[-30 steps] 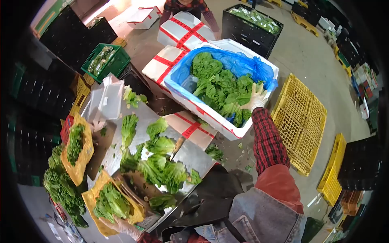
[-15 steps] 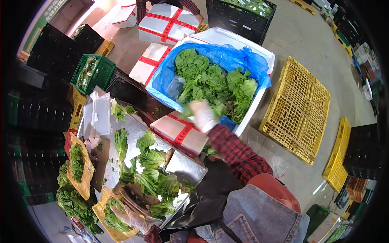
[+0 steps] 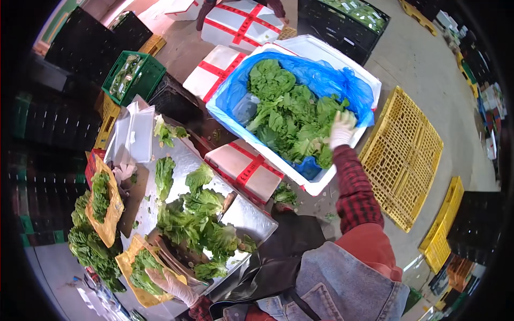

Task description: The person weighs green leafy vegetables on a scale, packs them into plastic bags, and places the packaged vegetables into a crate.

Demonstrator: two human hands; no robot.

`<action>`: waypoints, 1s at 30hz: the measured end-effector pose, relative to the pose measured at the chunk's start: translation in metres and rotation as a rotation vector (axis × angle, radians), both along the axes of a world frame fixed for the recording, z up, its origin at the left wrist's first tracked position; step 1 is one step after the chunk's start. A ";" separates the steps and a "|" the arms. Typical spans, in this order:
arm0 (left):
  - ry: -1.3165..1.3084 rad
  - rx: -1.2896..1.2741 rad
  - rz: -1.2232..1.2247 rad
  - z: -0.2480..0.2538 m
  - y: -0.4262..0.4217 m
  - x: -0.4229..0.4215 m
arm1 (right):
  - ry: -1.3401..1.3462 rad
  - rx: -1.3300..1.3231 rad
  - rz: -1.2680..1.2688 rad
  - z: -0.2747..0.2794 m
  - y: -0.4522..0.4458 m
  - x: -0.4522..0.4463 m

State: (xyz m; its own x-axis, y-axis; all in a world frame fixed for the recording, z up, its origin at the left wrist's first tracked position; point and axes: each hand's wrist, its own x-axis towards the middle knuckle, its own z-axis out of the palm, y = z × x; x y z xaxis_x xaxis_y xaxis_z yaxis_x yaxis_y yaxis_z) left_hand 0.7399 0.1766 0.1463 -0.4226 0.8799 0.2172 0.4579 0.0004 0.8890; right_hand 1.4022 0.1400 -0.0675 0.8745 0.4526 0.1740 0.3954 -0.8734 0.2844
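My right hand (image 3: 342, 130), in a white glove, reaches over the right side of a white foam box (image 3: 316, 184). Its fingers are spread against the green lettuce (image 3: 292, 109) heaped inside, on a blue plastic liner (image 3: 342, 80). At the lower left, my gloved left hand (image 3: 172, 286) lies with fingers stretched over lettuce (image 3: 143, 270) in a yellow wrapper or tray (image 3: 126, 262), whose kind I cannot make out. Between my hands, loose lettuce leaves and heads (image 3: 206, 203) cover part of a metal table (image 3: 249, 222).
Taped foam boxes (image 3: 243, 166) stand beside the table and farther back, where another person's sleeve (image 3: 208, 12) shows. A green crate (image 3: 120, 80) is at the left. A yellow pallet (image 3: 404, 155) lies at the right. More lettuce (image 3: 91, 257) is piled left of the table.
My right hand has moved from the near edge of the foam box to the lettuce on its right side. My left hand stays about where it was. The view has shifted slightly.
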 end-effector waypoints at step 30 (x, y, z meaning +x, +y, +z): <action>-1.429 -0.116 -0.486 0.013 -0.083 -0.142 | 2.828 0.971 0.865 0.216 -0.006 -0.661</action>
State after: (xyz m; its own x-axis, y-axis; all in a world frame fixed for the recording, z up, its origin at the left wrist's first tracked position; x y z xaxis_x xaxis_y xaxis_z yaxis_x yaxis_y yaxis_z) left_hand 0.5974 0.0933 0.1597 0.1159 0.9749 -0.1903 -0.7885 0.2068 0.5793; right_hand 0.7415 0.1339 0.1480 -0.4166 0.8835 0.2142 -0.7493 -0.2003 -0.6313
